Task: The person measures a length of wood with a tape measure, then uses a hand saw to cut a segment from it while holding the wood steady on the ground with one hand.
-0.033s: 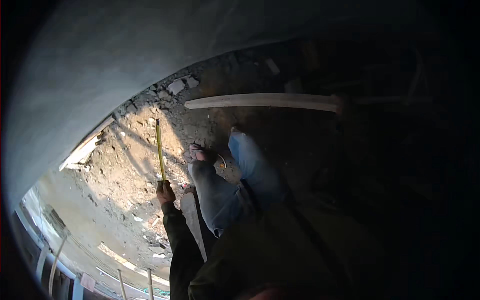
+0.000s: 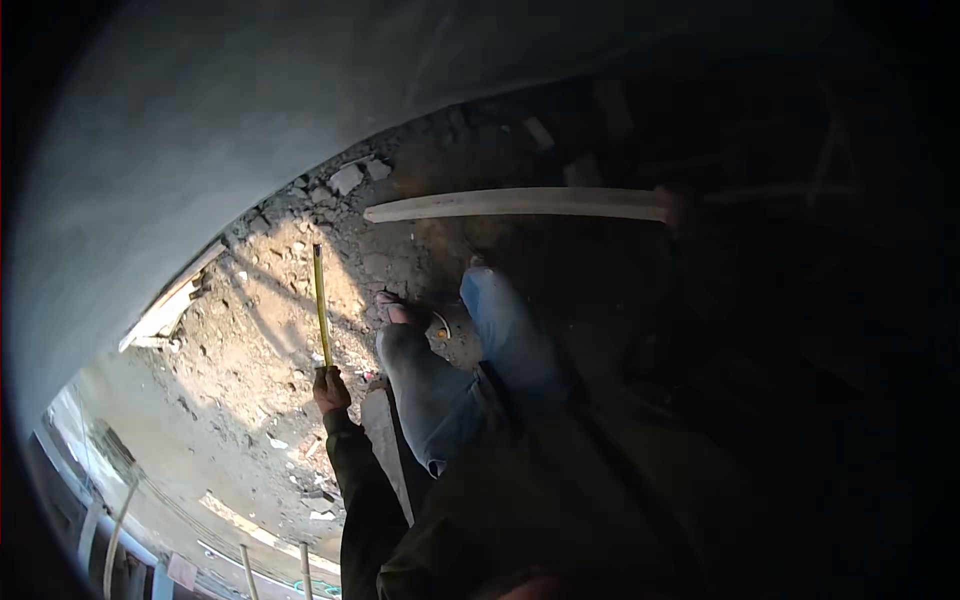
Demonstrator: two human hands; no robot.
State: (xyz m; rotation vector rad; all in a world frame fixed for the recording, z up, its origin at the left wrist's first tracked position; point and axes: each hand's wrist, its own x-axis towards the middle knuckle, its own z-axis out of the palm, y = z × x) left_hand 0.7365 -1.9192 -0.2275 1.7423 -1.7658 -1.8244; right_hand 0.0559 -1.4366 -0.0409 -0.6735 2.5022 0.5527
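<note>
My left hand (image 2: 330,390) is closed around the near end of an extended yellow tape measure blade (image 2: 321,310). The strip points away from me over sunlit, rubble-strewn ground, with a dark tip at its far end. Its case is not distinguishable in my fist. Across the shaded ground ahead, a long pale wooden plank (image 2: 520,203) extends to the right. A dim reddish-brown shape at its right end appears to be my right hand (image 2: 676,206), closed on the plank; deep shadow hides the separate fingers.
A grey wall (image 2: 230,130) curves along the far left. Broken stones (image 2: 346,179) lie at its foot, and pale boards (image 2: 170,308) lean there. Another board (image 2: 383,440) is beside my left leg (image 2: 425,400). Poles (image 2: 305,570) stand at the lower left. Darkness covers the right side.
The view has shifted slightly, so the stones and the plank's left end sit a little further left. My left hand and the tape blade appear slightly lower. Both holds look the same.
</note>
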